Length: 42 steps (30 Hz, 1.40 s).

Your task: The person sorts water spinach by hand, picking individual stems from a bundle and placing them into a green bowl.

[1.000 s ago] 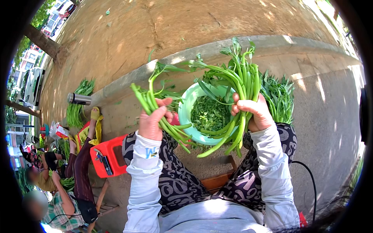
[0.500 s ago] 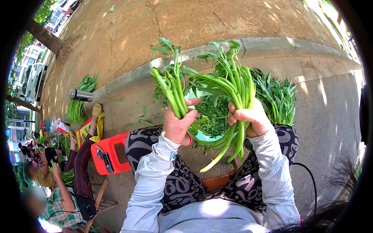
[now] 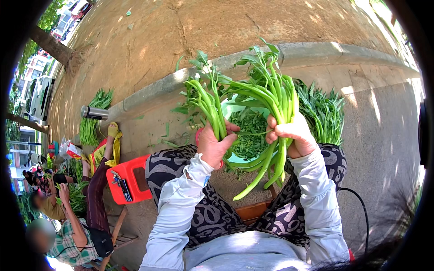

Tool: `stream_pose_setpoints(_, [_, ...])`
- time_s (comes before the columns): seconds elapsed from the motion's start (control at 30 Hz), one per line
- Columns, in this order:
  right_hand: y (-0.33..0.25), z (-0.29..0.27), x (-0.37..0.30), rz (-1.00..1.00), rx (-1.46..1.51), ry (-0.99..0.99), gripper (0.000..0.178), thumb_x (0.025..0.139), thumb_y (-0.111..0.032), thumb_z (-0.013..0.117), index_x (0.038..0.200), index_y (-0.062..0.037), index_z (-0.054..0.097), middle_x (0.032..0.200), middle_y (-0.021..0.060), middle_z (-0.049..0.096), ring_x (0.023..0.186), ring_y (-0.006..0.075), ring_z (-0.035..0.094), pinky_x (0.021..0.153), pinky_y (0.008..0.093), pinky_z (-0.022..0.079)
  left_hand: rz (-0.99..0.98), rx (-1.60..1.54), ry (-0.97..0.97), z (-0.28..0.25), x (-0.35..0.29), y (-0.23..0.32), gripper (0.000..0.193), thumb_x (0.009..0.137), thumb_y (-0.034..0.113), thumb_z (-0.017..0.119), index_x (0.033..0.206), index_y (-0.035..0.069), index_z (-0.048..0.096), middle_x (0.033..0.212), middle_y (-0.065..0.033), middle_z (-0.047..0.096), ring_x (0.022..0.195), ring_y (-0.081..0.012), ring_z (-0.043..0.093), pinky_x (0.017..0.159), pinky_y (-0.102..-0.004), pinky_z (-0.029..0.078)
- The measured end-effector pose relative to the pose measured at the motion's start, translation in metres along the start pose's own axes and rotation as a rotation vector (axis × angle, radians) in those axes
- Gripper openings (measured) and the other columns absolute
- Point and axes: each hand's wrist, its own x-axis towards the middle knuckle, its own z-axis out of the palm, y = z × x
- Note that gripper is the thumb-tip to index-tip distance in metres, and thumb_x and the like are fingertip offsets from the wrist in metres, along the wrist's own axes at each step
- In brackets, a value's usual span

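Observation:
My left hand [image 3: 215, 145] is closed round a small bunch of leafy green stems [image 3: 202, 100], which stand up past the fingers. In my right hand [image 3: 296, 137] is a thicker bunch of water spinach [image 3: 276, 97], its leaves at the top and pale cut ends hanging below the fist. Between and beneath the hands, a light green basin [image 3: 227, 107] holds chopped leaves and stems [image 3: 250, 126], partly covered by the bunches. Just right of the basin, a large pile of the same greens [image 3: 320, 113] lies on the ground.
To my left stands a red plastic stool [image 3: 138, 170] with a phone [image 3: 124, 190] on it. A steel flask [image 3: 95, 112] rests beside more greens [image 3: 100, 98]. Two seated people [image 3: 74, 230] are at the lower left. A concrete kerb [image 3: 325, 50] runs across beyond the basin.
My left hand has moved a little to the right and down with its stems, closer to the right-hand bunch. My right hand holds nearly still.

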Motion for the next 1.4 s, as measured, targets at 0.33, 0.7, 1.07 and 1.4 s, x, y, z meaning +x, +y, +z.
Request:
stream_pose_setpoints(0.33, [-0.003,0.004,0.0,0.013,0.014,0.007,0.033,0.069,-0.008,0.073,0.096,-0.0005,0.055,0.081,0.0062,0.058,0.065,0.0167,0.059,0.063,0.032,0.052,-0.07,-0.04,0.032,-0.001,0.001,0.0,0.034,0.077,-0.004,0.064,0.105,0.005,0.047,0.091,-0.007,0.06,0.079,-0.0149,0.06,0.072,-0.0289,0.05])
stream_pose_setpoints(0.7, [-0.007,0.001,0.001,-0.019,-0.079,0.04,0.029,0.069,-0.007,0.071,0.093,-0.0002,0.056,0.077,0.0061,0.058,0.063,0.0159,0.059,0.062,0.0301,0.05,-0.25,-0.445,0.163,-0.022,0.003,-0.006,0.028,0.08,0.0,0.06,0.104,0.007,0.05,0.092,-0.0072,0.058,0.07,-0.0163,0.057,0.062,-0.0309,0.049])
stream_pose_setpoints(1.07, [0.0,-0.004,0.003,0.058,-0.187,0.033,0.027,0.069,-0.007,0.072,0.091,-0.0006,0.057,0.073,0.0062,0.059,0.061,0.0149,0.059,0.058,0.0278,0.05,-0.121,-0.338,0.019,-0.012,0.001,0.004,0.024,0.083,0.0,0.063,0.104,0.007,0.053,0.103,-0.0107,0.064,0.078,-0.0141,0.06,0.069,-0.0275,0.05])
stream_pose_setpoints(1.4, [0.001,0.0,0.003,0.088,-0.126,0.003,0.031,0.069,-0.009,0.073,0.093,0.0011,0.057,0.075,0.0069,0.059,0.062,0.0164,0.059,0.06,0.0292,0.05,-0.059,-0.113,-0.121,0.003,-0.001,-0.004,0.03,0.081,-0.002,0.064,0.107,0.006,0.05,0.101,-0.0109,0.065,0.088,-0.015,0.061,0.075,-0.0285,0.049])
